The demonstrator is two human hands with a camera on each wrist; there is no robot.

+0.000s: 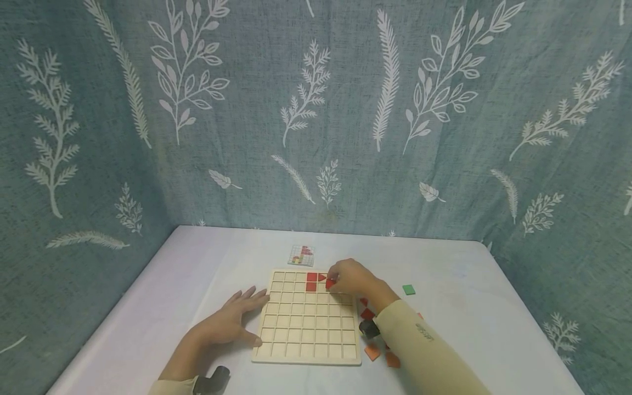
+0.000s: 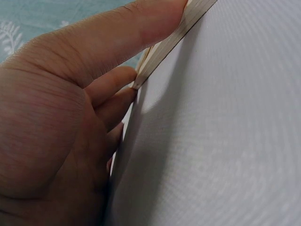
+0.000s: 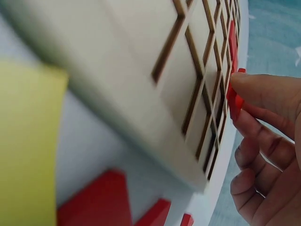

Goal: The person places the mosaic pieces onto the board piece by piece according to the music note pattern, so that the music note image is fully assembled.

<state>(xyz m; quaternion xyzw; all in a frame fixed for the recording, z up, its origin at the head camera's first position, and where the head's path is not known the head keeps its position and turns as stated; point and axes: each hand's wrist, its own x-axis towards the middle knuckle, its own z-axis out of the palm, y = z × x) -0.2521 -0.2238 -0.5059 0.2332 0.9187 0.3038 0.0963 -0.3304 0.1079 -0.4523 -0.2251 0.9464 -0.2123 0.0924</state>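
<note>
A person's two hands are at work over a pale gridded board (image 1: 298,322) that lies on the white counter (image 1: 464,307). The left hand (image 1: 229,321) lies along the board's left side, its fingers spread and nearly straight, with the thumb and fingertips touching the edge; they grip nothing. The right hand (image 1: 351,277) reaches over the far right part of the grid, thumb and fingers closed together on a red piece (image 1: 330,283), the remaining fingers loosely bent. I can't tell whether that piece touches the board.

Just to its left a red triangle (image 1: 322,277) sits in the grid, and left of that are two red squares (image 1: 311,282), one nearer than the other. A small printed card (image 1: 301,255) lies just beyond the board's far edge. By the right side, partly hidden under the forearm, are loose red pieces (image 1: 367,314) and orange pieces (image 1: 372,351); a green square (image 1: 408,289) lies farther out to the right. A leaf-patterned curtain (image 1: 336,109) hangs behind.
</note>
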